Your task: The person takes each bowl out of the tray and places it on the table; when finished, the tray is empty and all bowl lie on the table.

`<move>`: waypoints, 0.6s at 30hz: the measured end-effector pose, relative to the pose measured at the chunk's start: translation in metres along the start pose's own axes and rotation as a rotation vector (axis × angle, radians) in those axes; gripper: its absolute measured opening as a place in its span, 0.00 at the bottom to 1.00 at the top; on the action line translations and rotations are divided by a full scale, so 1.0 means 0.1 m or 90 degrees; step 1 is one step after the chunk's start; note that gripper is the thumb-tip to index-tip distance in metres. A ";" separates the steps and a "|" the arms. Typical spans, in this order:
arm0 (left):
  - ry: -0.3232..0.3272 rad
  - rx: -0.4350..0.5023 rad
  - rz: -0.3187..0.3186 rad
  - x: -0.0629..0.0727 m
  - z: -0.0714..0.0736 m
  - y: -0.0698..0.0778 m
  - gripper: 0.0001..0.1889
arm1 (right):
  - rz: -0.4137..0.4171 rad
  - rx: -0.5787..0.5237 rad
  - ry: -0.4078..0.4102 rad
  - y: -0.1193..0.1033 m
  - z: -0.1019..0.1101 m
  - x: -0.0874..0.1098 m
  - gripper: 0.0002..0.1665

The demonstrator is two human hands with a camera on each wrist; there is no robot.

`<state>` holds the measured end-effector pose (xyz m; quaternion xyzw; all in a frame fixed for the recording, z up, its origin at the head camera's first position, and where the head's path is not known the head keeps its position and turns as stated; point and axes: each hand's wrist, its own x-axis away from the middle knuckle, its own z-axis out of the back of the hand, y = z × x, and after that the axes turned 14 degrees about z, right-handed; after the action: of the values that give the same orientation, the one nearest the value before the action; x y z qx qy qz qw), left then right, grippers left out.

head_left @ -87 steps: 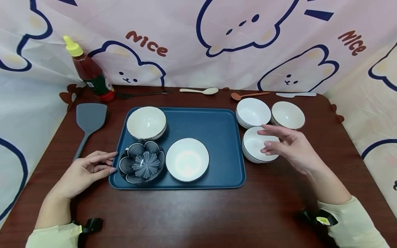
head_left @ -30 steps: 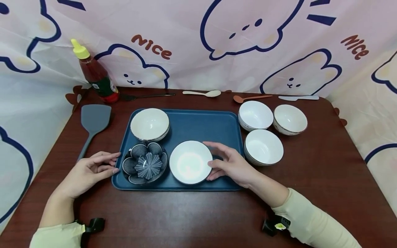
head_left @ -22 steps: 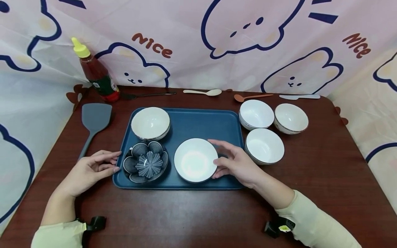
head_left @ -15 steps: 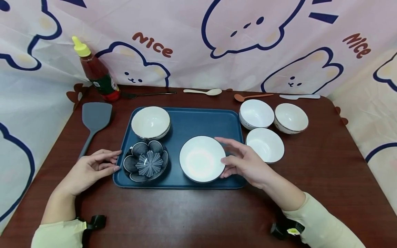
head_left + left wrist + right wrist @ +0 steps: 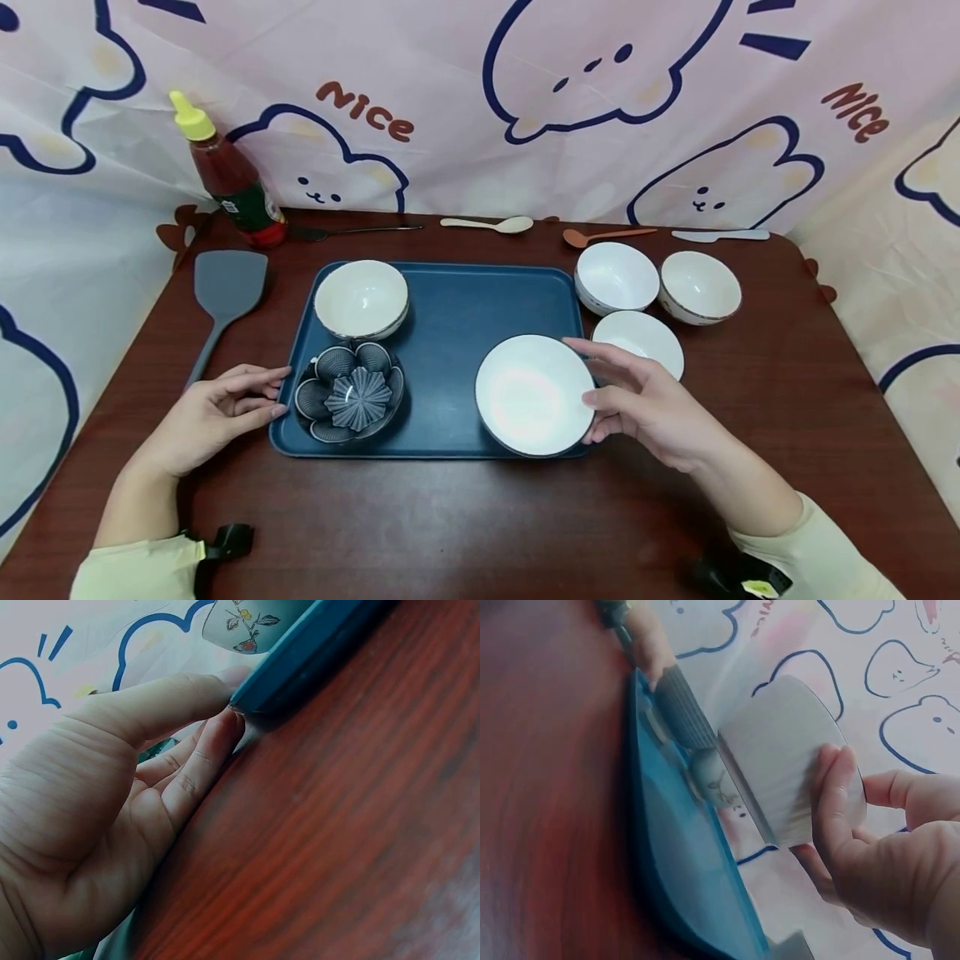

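Note:
My right hand (image 5: 660, 408) grips a white bowl with a thin dark rim (image 5: 534, 396) by its right side. In the right wrist view that bowl (image 5: 780, 757) is lifted off the blue tray (image 5: 682, 855), fingers along its outer wall and thumb at the rim. My left hand (image 5: 206, 417) pinches the left edge of the tray (image 5: 450, 333); the left wrist view shows the thumb and a finger meeting at the tray's edge (image 5: 274, 679). On the tray's left side stand a cream bowl (image 5: 362, 300) and, in front of it, a dark petal-shaped bowl (image 5: 351, 392).
Right of the tray stand three white bowls (image 5: 617, 277) (image 5: 701, 286) (image 5: 637, 337), the nearest partly behind my right hand. Along the back lie a dark fork (image 5: 352, 230), white spoon (image 5: 487, 225), orange spoon (image 5: 607, 237) and white knife (image 5: 720, 236). A sauce bottle (image 5: 236, 192) and grey spatula (image 5: 228, 283) are left.
My right hand came from the bowls at right, took hold of the white bowl on the tray, lifted it and carried it rightward. My left hand stays at the tray's edge.

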<state>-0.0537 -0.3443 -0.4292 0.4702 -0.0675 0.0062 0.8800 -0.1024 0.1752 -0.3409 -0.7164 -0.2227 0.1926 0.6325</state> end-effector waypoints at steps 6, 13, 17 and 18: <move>0.006 -0.007 -0.018 0.03 -0.01 -0.02 0.26 | 0.023 0.004 -0.004 -0.05 0.14 0.10 0.35; 0.005 0.007 -0.030 0.00 -0.03 -0.01 0.26 | 0.048 0.019 -0.011 -0.18 0.38 0.28 0.34; 0.005 0.012 -0.029 -0.01 -0.02 0.00 0.26 | 0.062 0.015 -0.024 -0.26 0.55 0.38 0.35; 0.003 0.013 -0.032 -0.01 -0.01 0.00 0.26 | 0.064 0.014 -0.028 -0.27 0.60 0.41 0.35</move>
<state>-0.0545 -0.3431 -0.4301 0.4806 -0.0538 -0.0143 0.8752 -0.1040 0.2498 -0.3209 -0.7155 -0.1984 0.2418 0.6247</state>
